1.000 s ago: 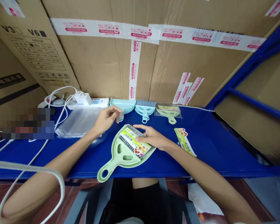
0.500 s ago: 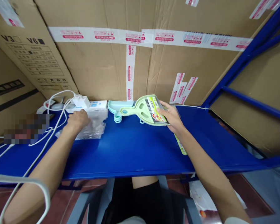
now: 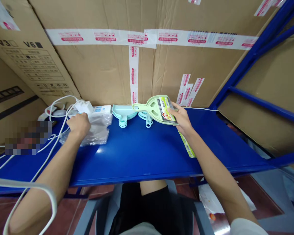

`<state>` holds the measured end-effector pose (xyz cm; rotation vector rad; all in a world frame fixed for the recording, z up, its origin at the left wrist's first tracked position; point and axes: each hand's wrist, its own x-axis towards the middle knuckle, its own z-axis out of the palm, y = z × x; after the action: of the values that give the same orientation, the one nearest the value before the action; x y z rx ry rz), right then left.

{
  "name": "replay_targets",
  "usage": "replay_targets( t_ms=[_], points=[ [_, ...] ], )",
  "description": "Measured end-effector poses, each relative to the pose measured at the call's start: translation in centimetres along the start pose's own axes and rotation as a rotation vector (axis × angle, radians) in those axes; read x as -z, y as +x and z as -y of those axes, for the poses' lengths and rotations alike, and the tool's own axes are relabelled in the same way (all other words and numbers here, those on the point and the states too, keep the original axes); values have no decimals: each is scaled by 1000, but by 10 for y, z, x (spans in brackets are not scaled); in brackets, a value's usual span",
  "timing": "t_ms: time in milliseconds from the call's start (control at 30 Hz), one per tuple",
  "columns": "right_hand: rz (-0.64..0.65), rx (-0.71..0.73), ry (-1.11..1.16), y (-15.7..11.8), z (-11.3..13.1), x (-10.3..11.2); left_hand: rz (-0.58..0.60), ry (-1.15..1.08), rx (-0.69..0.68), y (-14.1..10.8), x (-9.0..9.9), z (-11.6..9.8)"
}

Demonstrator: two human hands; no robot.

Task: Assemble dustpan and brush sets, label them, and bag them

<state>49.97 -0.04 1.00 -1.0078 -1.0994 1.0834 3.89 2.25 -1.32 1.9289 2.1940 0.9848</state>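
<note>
My right hand (image 3: 181, 119) is closed on the wide end of a green dustpan set (image 3: 155, 109) with a printed card and dark bristles, raised over the blue table. Its handle points left. Beneath and behind it lie light blue dustpans (image 3: 144, 115), and a stack of light blue dustpans (image 3: 123, 113) sits to their left. My left hand (image 3: 78, 125) is closed at the left edge of some clear plastic bags (image 3: 96, 130); what its fingers hold, if anything, is hidden. A yellow-green card (image 3: 187, 145) lies under my right wrist.
A white power strip (image 3: 101, 110) with a plug and white cables (image 3: 61, 130) is at the back left. Cardboard (image 3: 100, 71) stands behind the blue table (image 3: 137, 156). A blue frame (image 3: 242, 70) rises at the right.
The green dustpan set has shifted slightly right and up with my right hand, uncovering more of the light blue dustpans behind. My left hand has curled more and sits slightly further left.
</note>
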Motion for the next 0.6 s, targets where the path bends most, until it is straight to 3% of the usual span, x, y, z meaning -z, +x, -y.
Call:
replay_targets(
  t_ms=[133, 233, 300, 433, 500, 600],
  points=[
    [-6, 19, 22, 2, -2, 1, -80, 274, 150, -1, 14, -7],
    [-14, 38, 22, 2, -1, 0, -99, 380, 138, -3, 25, -19],
    [-37, 43, 20, 1, -1, -1, -212, 375, -7, -7, 28, -32],
    [-73, 56, 69, 1, -3, -1, -618, 129, -500, -32, 20, -63],
    [-89, 49, 89, 3, -4, 1, -627, -31, -664, -47, 11, -77],
    [-126, 36, 113, 8, -6, 5, -484, -179, -753, -60, 0, -90]
  ],
)
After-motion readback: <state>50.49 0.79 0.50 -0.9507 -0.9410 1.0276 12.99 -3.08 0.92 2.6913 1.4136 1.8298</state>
